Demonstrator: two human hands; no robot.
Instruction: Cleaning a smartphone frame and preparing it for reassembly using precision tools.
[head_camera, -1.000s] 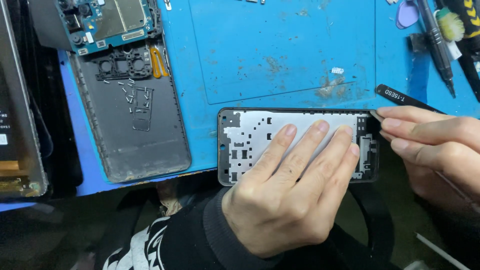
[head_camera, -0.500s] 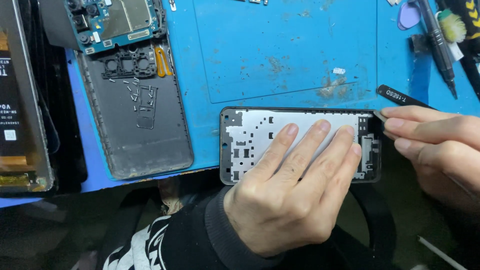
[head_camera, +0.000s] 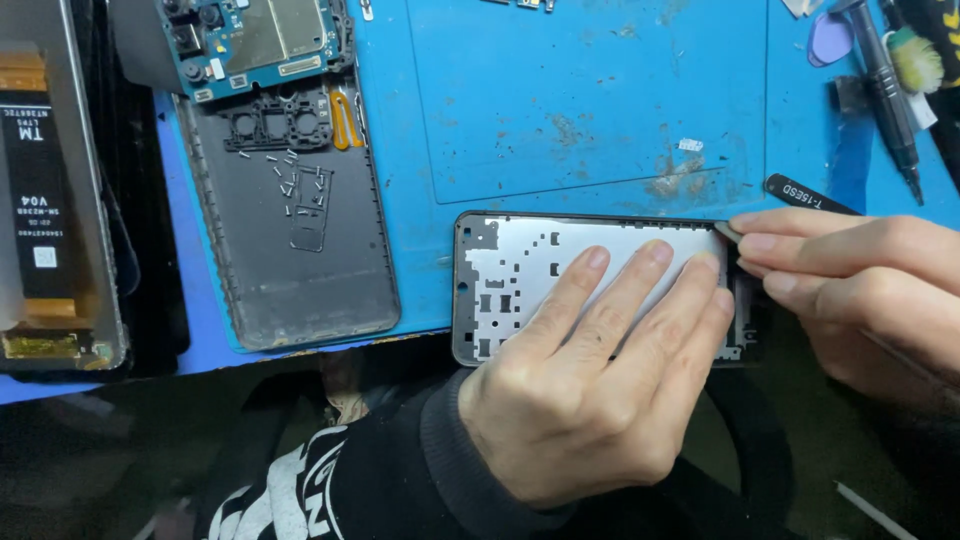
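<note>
At the near edge of the blue work mat (head_camera: 590, 100) lies a phone middle frame (head_camera: 510, 275), silver side up, its long side running left to right. On it the left hand (head_camera: 590, 390) lies flat and open, 4 fingers spread across the metal plate, pressing it down without gripping anything. From the right, the right hand (head_camera: 860, 290) has its fingers pinched closed on black tweezers (head_camera: 805, 195), whose tip touches the frame's upper right corner just beside the left fingertips. Up and to the left on the mat sits a grey phone back cover (head_camera: 300, 260) with small screws scattered on it and a green-blue circuit board (head_camera: 255, 40) at its top end. A display panel (head_camera: 50, 200) lies at the far left, off the mat. A black screwdriver (head_camera: 890, 95) and a lilac pick (head_camera: 830, 38) lie at the top right.
</note>
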